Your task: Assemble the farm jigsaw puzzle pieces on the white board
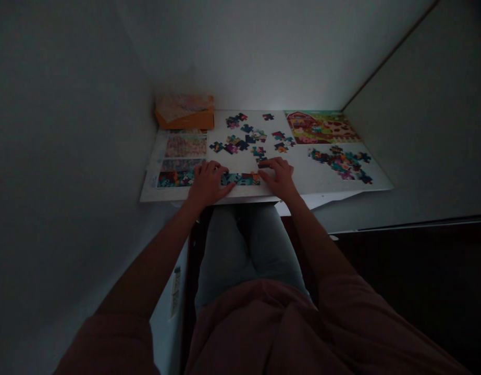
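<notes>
A joined strip of jigsaw puzzle [244,179] in teal and orange runs along the near edge of the white tabletop [306,182]. My left hand [209,182] rests over the strip, fingers bent and thumb spread along its lower edge. At the strip's right end is my right hand [279,176], its thumb touching the end and its index finger apart from the thumb. Just beyond that finger lies a dark puzzle piece [260,161]; whether the finger touches it I cannot tell. Several loose puzzle pieces [236,142] are scattered beyond both hands.
An orange box [189,120] with crumpled wrapping stands at the back left. Below it lies a printed sheet [185,146]. A farm picture [322,127] is at the back right, with a pile of puzzle pieces [344,162] in front. Walls [256,57] border the table.
</notes>
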`<action>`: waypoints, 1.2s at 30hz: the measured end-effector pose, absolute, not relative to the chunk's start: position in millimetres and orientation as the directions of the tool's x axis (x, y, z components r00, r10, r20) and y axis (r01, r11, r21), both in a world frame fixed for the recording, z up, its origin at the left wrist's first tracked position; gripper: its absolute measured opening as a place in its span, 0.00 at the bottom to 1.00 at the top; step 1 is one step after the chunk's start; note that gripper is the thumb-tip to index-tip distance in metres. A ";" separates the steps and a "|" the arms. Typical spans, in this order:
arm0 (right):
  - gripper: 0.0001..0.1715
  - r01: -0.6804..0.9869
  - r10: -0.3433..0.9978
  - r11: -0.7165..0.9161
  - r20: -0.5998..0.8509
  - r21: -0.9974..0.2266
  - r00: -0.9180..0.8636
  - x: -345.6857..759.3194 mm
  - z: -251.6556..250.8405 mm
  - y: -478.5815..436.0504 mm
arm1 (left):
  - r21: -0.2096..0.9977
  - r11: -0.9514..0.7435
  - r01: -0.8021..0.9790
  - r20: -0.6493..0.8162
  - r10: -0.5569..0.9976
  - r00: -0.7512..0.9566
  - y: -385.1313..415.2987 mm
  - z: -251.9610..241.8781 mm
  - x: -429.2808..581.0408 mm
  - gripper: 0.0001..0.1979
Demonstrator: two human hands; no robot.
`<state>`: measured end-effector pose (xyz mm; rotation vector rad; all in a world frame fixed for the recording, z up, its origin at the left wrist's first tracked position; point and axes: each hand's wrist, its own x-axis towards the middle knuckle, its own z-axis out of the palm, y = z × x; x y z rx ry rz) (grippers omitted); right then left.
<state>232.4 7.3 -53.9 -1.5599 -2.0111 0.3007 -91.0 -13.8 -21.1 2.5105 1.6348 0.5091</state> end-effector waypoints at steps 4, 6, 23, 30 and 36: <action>0.27 0.840 0.944 0.275 0.297 -0.468 -0.143 261.3 -54.3 18.8 | 0.273 -0.404 0.873 0.218 0.910 0.353 -13.1 -22.1 -91.5 0.19; 0.28 0.851 0.945 0.282 0.281 -0.442 -0.167 273.0 -55.3 20.9 | 0.283 -0.396 0.874 0.221 0.913 0.342 -12.6 -22.6 -92.1 0.18; 0.38 0.870 0.952 0.229 0.288 -0.438 -0.105 291.7 -60.3 65.6 | 0.284 -0.400 0.871 0.254 0.908 0.334 -10.8 -29.4 -98.6 0.18; 0.34 0.839 0.928 0.314 0.332 -0.444 -0.172 292.5 -57.1 54.0 | 0.263 -0.386 0.884 0.235 0.915 0.329 -15.1 -27.0 -96.8 0.19; 0.16 0.753 0.870 0.491 0.279 -0.438 -0.406 295.0 -49.8 49.9 | 0.254 -0.370 0.893 0.231 0.920 0.315 -17.3 -22.7 -92.9 0.19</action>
